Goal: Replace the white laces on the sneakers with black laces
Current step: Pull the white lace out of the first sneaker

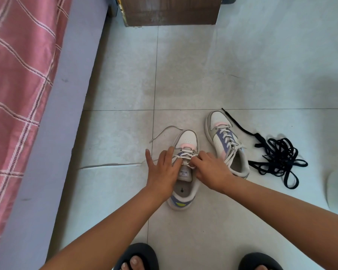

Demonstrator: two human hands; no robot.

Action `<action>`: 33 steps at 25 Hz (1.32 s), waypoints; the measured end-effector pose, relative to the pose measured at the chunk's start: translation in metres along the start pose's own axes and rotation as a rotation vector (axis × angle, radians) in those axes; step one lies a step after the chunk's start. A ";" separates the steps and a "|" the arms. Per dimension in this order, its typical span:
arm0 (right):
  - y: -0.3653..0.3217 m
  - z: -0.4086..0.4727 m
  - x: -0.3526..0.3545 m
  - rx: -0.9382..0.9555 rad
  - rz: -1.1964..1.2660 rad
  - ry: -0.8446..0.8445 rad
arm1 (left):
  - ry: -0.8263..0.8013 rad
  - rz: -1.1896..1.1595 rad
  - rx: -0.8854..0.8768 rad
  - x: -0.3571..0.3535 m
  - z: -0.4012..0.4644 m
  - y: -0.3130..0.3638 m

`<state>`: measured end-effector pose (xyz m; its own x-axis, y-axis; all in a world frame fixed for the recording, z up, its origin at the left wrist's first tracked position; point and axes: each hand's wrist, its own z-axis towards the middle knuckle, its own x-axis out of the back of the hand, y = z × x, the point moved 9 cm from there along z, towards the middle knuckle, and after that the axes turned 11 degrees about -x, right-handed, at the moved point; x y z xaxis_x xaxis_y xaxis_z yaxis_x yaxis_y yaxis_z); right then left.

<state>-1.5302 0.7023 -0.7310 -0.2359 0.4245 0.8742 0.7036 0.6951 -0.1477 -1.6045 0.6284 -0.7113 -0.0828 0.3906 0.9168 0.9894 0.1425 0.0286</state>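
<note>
A: What are the hands doing?
B: The left hand (164, 170) is resting on the near sneaker (184, 172) on the floor (203, 75), fingers partly spread; the right hand (209, 170) is pinching its white lace (185, 156) at the eyelets.
A: And the rest?
B: The second sneaker (225, 142), laced white, is lying just beyond on the right; the black laces (277, 156) are lying tangled beside it.

Open tiled floor (183, 75) ahead of both sneakers, up to the wooden cabinet (171, 11) at the far edge. Left edge blocked by the bed frame (53, 133). Black laces (277, 154) tangled just right of the right sneaker (225, 142); narrow gap between it and the left sneaker (185, 170).
</note>
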 end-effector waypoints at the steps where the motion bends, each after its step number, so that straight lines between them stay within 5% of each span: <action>1: 0.002 0.001 -0.003 -0.017 0.046 -0.029 | -0.019 0.018 -0.002 -0.001 0.001 0.001; 6: 0.004 0.004 -0.003 -0.045 0.456 -0.084 | -0.060 -0.131 0.038 -0.003 0.006 -0.003; 11: 0.024 0.000 0.010 -0.274 0.747 -0.064 | 0.238 -1.115 0.189 -0.004 0.002 -0.038; 15: 0.018 -0.005 0.009 -0.289 1.189 -0.222 | 0.379 -1.957 0.347 -0.001 -0.005 -0.048; 17: 0.015 -0.009 0.016 -0.296 1.413 -0.226 | 0.365 -2.137 0.342 0.010 -0.002 -0.047; 22: 0.008 -0.011 0.033 -0.314 1.765 -0.290 | 0.277 -1.948 0.191 0.035 0.007 -0.040; 27: 0.022 -0.015 0.040 -0.306 1.825 -0.277 | 0.671 -1.785 0.340 0.026 -0.012 -0.079; 29: 0.030 -0.018 0.041 -0.318 1.798 -0.246 | 0.736 -1.440 0.321 0.027 -0.021 -0.089; 33: 0.051 -0.016 0.049 -0.345 1.477 -0.085 | 0.445 -0.744 0.160 0.015 -0.010 -0.070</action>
<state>-1.4949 0.7486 -0.6884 0.7708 0.6370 0.0136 0.4513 -0.5307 -0.7175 -1.6740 0.6155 -0.6952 -0.6121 -0.2402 0.7534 0.6659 0.3571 0.6550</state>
